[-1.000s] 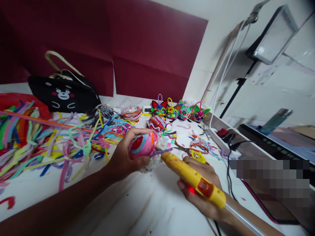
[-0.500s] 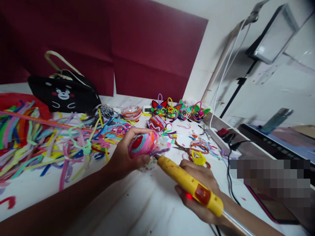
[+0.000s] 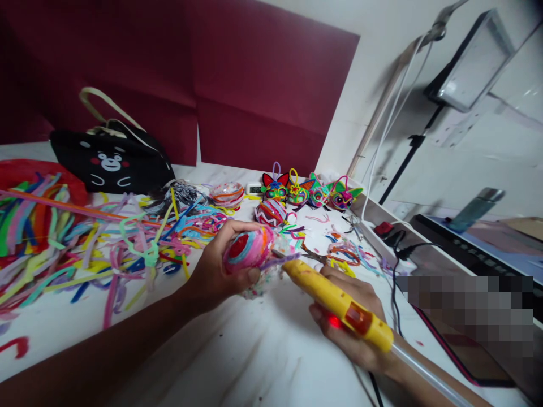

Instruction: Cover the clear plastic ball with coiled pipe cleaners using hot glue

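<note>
Broadly, a white, marble-veined bench fills the lower view, with dark red sheets standing upright along its back edge. Over the left half spreads a loose heap of coloured fuzzy strips, and behind it sits a black bag with a bear face and pale handles. On the right a lamp panel rises on a dark pole, above a power strip with cables plugged in.

Of the two hands, the left hand is closed around a ball, thumb below and fingers over the top; the right hand is wrapped round a yellow glue gun, a clear stick running out of its rear end. The ball, banded in pink, orange, blue and red, is held up above the middle of the bench.

Beyond it stand four eared ornaments in a row, with a striped ball in front of them. Scissors lie past the gun. A purple strip juts from the held ball beside the metal nozzle; with the blur, I can't fairly say whether they touch
</note>
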Motion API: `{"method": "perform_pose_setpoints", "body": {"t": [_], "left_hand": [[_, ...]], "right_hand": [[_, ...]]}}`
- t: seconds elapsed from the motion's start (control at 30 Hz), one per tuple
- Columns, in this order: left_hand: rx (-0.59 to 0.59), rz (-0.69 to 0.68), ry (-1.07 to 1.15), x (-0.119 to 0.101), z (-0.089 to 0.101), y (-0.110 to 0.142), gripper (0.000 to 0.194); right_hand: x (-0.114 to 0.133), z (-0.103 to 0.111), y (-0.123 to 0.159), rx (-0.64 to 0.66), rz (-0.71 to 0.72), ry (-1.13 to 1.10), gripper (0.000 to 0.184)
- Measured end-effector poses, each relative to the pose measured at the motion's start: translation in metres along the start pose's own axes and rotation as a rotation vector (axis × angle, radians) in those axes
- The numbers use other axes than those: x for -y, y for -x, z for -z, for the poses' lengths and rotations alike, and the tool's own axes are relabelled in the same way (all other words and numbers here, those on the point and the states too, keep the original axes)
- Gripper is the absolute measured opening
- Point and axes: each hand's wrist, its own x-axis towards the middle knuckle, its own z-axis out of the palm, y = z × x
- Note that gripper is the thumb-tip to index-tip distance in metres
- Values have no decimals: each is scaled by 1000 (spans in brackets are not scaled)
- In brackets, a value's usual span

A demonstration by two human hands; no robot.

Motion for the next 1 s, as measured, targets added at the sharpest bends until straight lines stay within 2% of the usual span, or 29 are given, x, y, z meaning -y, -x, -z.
{"method": "perform_pose_setpoints", "body": {"t": [0.33,0.53,0.73,1.0], "left_hand": [[0,33,11,-1,-1,-1,55],[3,57,10,-1,-1,-2,56],[-75,106,8,-8,-5,-2,53],[-69,128,22,-12,-7,-1,57]], "right_hand": [[7,0,-3,24,-11,-28,14],[9,-2,0,43,30,48,12],[6,-5,3,65,11,-18,11],[7,-2,-1,33,40,87,11]]}}
